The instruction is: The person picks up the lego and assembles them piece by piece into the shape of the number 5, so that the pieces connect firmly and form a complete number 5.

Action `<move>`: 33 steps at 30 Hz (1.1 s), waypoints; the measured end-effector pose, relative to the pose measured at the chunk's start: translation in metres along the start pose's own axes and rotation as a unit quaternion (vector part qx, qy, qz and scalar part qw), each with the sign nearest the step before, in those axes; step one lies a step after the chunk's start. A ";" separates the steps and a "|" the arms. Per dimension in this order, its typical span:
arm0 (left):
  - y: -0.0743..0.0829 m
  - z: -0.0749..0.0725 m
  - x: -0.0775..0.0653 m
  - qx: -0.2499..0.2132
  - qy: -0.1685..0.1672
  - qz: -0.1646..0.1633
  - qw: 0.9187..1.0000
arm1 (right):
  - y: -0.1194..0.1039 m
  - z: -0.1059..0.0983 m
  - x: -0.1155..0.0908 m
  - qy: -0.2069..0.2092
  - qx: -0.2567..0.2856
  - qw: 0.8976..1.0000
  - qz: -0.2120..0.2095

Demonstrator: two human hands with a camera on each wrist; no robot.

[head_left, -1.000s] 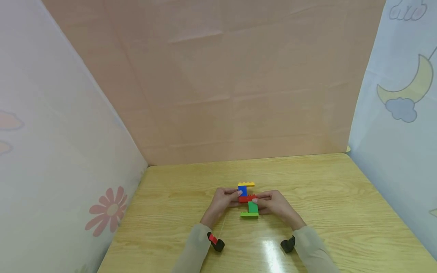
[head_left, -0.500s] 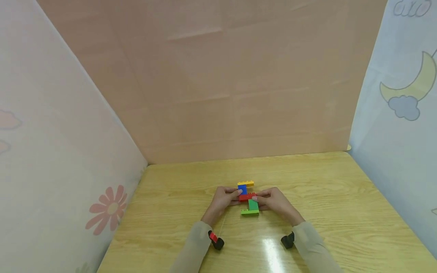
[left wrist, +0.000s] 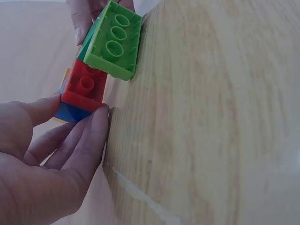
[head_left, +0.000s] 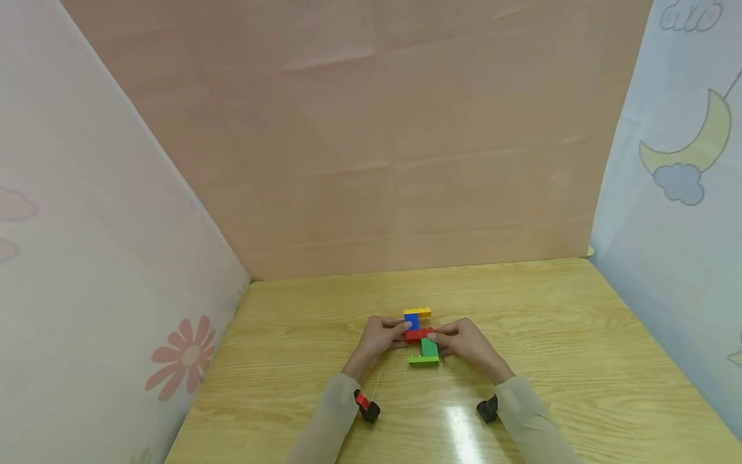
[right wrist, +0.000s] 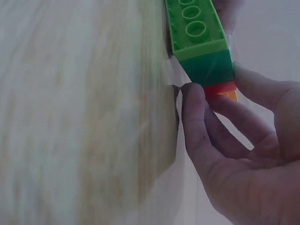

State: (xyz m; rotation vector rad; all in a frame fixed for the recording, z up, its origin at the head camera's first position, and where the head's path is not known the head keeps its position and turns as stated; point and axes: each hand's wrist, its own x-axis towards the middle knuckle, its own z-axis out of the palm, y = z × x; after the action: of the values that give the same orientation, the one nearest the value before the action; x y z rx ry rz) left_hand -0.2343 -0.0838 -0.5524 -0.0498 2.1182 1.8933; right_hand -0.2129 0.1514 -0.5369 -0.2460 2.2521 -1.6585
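Both hands hold one joined build of toy building bricks over the table's middle. From far to near it has a yellow brick, a blue brick, a red brick, a dark green brick and a light green brick. My left hand pinches the blue and red end between thumb and fingers. At the dark green brick, beside the red one, my right hand pinches from the other side. Hollow undersides of the light green brick and red brick face the left wrist camera.
The wooden table lies under both arms. A pinkish-brown sheet rises along its far edge. Patterned pale walls stand at left and right. Black wrist devices sit at both cuffs.
The brick build and the fingers on it have shifted very slightly upward in the head view, with the camera also moving a little. Both hands keep the same hold.
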 end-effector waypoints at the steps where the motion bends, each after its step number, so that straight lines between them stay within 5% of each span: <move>1: 0.000 0.000 0.000 0.002 0.003 -0.001 1.000 | 0.000 0.000 0.000 0.004 -0.005 1.000 0.003; 19: 0.008 0.007 -0.009 0.111 0.086 0.018 0.990 | -0.003 0.002 0.003 0.030 -0.046 0.998 0.013; 33: 0.006 0.009 -0.007 0.118 0.110 0.017 0.987 | -0.001 0.004 0.004 0.040 -0.048 0.998 0.018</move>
State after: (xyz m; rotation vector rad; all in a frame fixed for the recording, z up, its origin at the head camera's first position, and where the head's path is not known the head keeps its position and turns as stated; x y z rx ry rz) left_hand -0.2271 -0.0751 -0.5455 -0.1816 2.4925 1.7082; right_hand -0.2152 0.1467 -0.5380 -0.1625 2.3847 -1.5704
